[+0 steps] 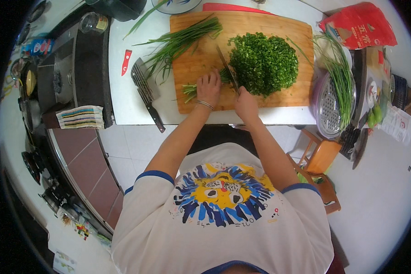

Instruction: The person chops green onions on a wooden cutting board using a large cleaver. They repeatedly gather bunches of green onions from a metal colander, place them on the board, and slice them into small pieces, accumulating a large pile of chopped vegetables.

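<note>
Now left hand point(208, 89) pins green chives point(190, 90) — right hand point(245, 104) grips knife point(227, 68).

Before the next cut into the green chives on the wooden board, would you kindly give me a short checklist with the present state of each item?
1. Left hand presses the bundle of green chive stalks onto the board: ok.
2. Right hand grips the steel kitchen knife: ok.
3. Left fingertips clear of the blade: cannot tell.
4. Rectangular wooden cutting board lies fully on the white counter: ok.
5. Heap of chopped chives stays on the board: ok.
6. Spare cleaver overhangs the counter edge: not ok.
</note>
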The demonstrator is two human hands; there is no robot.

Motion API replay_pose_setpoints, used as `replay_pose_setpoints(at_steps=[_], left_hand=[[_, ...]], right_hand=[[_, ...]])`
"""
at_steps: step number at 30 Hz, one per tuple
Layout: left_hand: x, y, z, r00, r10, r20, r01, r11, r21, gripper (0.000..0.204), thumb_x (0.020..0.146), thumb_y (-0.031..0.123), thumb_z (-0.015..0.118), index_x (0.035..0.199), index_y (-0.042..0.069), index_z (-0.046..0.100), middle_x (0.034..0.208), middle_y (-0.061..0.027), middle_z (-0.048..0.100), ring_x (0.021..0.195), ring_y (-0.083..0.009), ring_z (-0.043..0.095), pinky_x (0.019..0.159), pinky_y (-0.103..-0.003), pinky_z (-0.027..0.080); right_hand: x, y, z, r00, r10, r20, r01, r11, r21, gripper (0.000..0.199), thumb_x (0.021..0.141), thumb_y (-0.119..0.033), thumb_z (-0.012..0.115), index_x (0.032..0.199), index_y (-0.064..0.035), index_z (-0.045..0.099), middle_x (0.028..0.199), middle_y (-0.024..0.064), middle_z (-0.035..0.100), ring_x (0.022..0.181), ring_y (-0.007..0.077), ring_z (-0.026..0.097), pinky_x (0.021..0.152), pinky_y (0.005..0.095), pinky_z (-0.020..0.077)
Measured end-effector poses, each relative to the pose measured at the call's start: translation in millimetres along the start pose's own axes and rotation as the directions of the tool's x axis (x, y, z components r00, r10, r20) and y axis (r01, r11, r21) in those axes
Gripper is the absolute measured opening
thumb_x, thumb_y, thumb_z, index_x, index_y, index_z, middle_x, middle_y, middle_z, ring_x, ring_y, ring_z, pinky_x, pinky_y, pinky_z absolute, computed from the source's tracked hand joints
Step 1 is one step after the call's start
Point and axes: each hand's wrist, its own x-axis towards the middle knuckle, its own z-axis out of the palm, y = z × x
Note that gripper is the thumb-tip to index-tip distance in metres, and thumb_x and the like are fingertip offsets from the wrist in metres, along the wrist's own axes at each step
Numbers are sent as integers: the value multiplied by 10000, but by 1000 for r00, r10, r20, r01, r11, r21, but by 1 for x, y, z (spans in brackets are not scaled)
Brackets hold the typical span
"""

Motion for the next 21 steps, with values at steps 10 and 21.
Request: replay_pose_setpoints(at_steps=[10, 21], left_hand=[[-3, 3, 0, 1000, -5, 16, 6, 999, -43, 510, 767, 176, 602, 1229, -21, 510, 969, -104, 525, 882, -257, 485, 765, -380, 403], [-1, -1, 1, 1000, 19, 3, -19, 1000, -5, 462, 753, 136, 579, 1185, -25, 544, 992, -113, 523, 863, -264, 477, 749, -388, 403]], right_hand=[[2, -9, -16, 983, -89, -159, 116, 979, 170, 141, 872, -171, 513, 883, -30, 524, 708, 243, 598, 694, 436, 582, 612, 517, 447], [-11, -11, -6, 1000, -7, -25, 6, 999, -45, 151, 879, -166, 482, 907, -23, 521, 746, 263, 608, 717, 452, 589, 646, 521, 469]])
